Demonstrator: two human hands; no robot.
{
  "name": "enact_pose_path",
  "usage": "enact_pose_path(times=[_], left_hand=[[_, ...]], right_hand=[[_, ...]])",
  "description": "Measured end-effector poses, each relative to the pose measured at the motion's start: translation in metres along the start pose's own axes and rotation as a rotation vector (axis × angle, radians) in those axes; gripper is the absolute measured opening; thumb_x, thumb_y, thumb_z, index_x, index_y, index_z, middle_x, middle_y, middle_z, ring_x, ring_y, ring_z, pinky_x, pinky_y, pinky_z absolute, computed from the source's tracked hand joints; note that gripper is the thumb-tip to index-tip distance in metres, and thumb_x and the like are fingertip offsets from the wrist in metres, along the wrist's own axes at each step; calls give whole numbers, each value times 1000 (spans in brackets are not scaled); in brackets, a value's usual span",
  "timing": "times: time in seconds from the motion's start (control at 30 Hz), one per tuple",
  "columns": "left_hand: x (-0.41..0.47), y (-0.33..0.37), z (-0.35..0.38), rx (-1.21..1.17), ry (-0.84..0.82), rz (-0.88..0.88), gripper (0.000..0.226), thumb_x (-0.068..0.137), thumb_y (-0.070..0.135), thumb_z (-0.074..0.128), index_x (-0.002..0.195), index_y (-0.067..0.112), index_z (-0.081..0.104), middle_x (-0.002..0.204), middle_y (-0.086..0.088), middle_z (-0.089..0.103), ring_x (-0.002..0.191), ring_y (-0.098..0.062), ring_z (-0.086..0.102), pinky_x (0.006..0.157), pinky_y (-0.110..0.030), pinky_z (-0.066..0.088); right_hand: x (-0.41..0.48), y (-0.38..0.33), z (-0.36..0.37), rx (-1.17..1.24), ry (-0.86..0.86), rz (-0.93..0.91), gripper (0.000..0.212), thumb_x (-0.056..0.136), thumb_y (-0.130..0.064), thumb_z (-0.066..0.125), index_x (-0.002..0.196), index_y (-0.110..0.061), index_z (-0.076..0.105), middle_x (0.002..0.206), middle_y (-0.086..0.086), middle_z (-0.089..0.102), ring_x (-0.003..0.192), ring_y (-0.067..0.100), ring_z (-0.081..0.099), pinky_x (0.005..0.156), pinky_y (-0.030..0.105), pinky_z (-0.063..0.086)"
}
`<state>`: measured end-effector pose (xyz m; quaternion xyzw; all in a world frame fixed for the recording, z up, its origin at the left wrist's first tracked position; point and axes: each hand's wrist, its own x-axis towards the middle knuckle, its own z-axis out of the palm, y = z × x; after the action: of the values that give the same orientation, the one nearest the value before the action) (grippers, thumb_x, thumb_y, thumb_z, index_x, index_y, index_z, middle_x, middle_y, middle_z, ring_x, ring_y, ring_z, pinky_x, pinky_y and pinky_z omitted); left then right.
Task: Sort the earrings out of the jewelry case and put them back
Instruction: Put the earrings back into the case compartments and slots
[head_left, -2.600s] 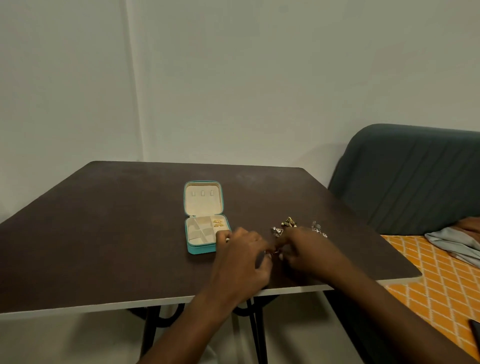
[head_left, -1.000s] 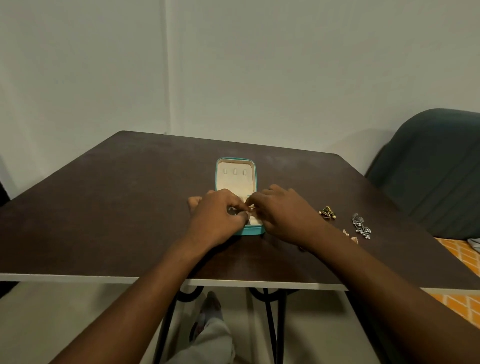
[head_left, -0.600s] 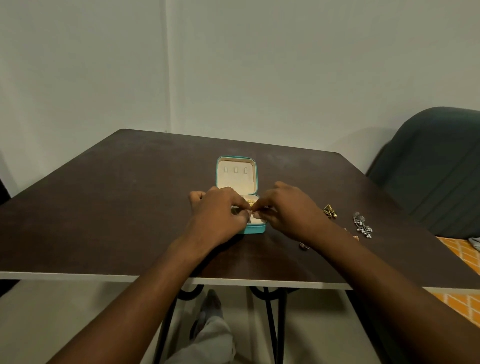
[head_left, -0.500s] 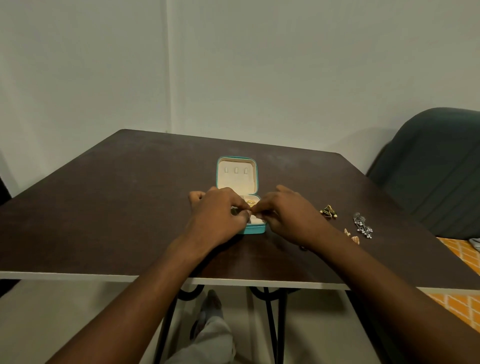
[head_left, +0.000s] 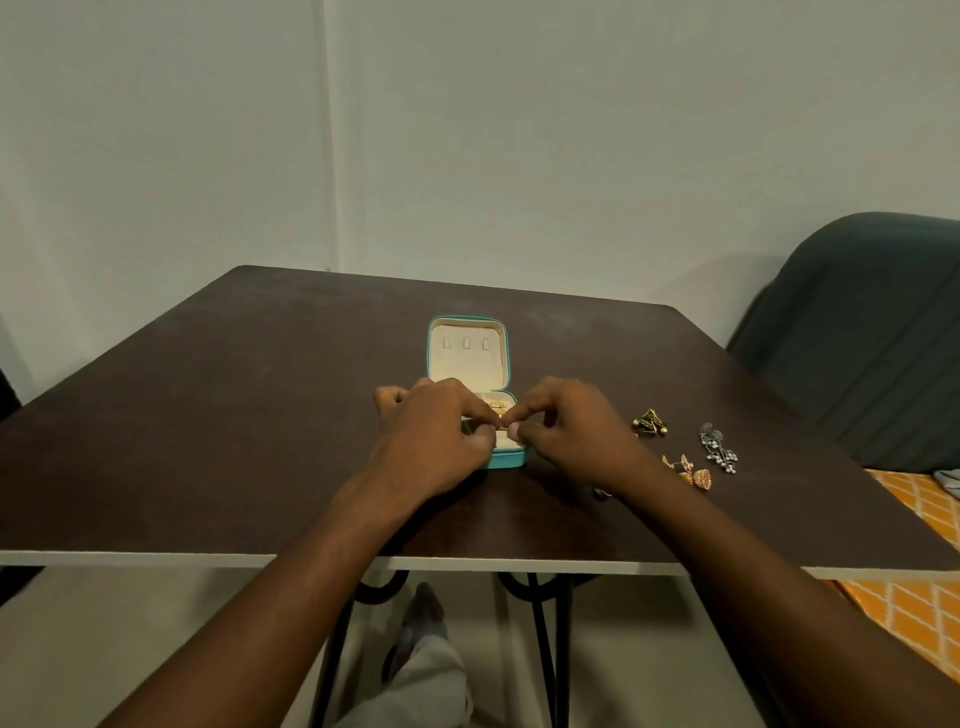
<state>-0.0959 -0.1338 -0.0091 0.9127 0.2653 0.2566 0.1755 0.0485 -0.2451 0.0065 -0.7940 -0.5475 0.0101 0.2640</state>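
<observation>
A small teal jewelry case (head_left: 467, 358) lies open on the dark table (head_left: 208, 415), its cream lid propped up with three small tabs. My left hand (head_left: 436, 441) and my right hand (head_left: 566, 431) meet over the case's tray, fingertips pinched together on a small gold earring (head_left: 500, 413). Another gold piece shows in the tray's far compartment just behind my fingers. To the right of the case lie a green and gold pair (head_left: 649, 422), a gold bell-shaped pair (head_left: 691, 470) and a silver dangling pair (head_left: 718, 448).
A dark grey padded chair (head_left: 872, 338) stands at the table's right. An orange patterned cloth (head_left: 914, 519) lies low at the right. The table's pale front edge (head_left: 208, 558) runs across under my forearms. A small dark piece (head_left: 600, 492) peeks from under my right wrist.
Both hands went from the loose earrings at the right to the case. In the last second they stayed pinched over the tray, and the right wrist shifted, baring the gold bell pair.
</observation>
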Motion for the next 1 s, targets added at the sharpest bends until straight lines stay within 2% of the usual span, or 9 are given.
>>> enact_pose_path(times=[0.13,0.27,0.37,0.5,0.7,0.77,0.87,0.93,1.0], left_hand=[[-6,16,-2,-4,39,5,27,92,32,61,115,38,73,132,15,64,122,-9,45,90,-37,23],[-25,46,5,-34,96,115,27,92,35,59,117,41,69,124,18,66,119,-7,47,90,-34,22],[-43,72,16,-103,29,195,31,94,37,58,124,39,64,119,19,64,116,-5,48,97,-33,26],[-50,97,30,-166,-90,202,46,96,29,56,141,35,49,123,14,62,117,-9,48,104,-35,33],[-52,100,50,-225,-135,137,62,97,29,55,155,29,31,116,14,65,117,-10,51,108,-38,38],[-55,96,52,-279,-106,137,61,96,24,55,153,27,34,103,20,65,108,-5,55,106,-38,42],[-55,90,49,-370,-92,108,59,93,10,56,149,24,42,89,19,67,93,-1,62,99,-31,49],[-53,89,46,-381,-89,75,59,92,4,57,146,24,45,89,15,70,91,0,64,95,-29,52],[-51,88,45,-357,-79,77,57,92,5,58,142,29,47,88,16,69,93,0,63,97,-35,50]], right_hand=[[-21,5,-15,129,109,11,21,93,-15,64,106,-26,75,99,-11,68,81,7,58,67,21,46],[-49,18,-40,133,162,72,19,91,-10,66,98,-24,77,95,-12,71,82,3,62,67,12,44],[-74,31,-49,118,115,145,18,91,-11,67,100,-24,76,94,-16,68,86,-2,62,70,10,43],[-96,43,-47,41,62,199,21,87,-15,70,105,-25,77,96,-18,67,88,-4,61,80,21,51],[-107,35,-36,-43,97,89,13,89,-24,68,97,-26,78,68,-21,50,66,-5,51,62,8,34],[-106,33,-29,-92,111,51,16,91,-29,64,90,-23,78,68,-13,53,69,4,51,63,14,35],[-105,33,-21,-147,124,41,21,93,-34,59,87,-22,74,82,-5,57,81,16,52,72,34,44],[-106,32,-17,-169,148,35,18,93,-35,59,94,-25,73,89,-5,59,87,17,53,73,35,45],[-107,32,-15,-179,181,30,16,93,-34,59,102,-27,71,95,-5,61,91,17,53,73,34,44]])
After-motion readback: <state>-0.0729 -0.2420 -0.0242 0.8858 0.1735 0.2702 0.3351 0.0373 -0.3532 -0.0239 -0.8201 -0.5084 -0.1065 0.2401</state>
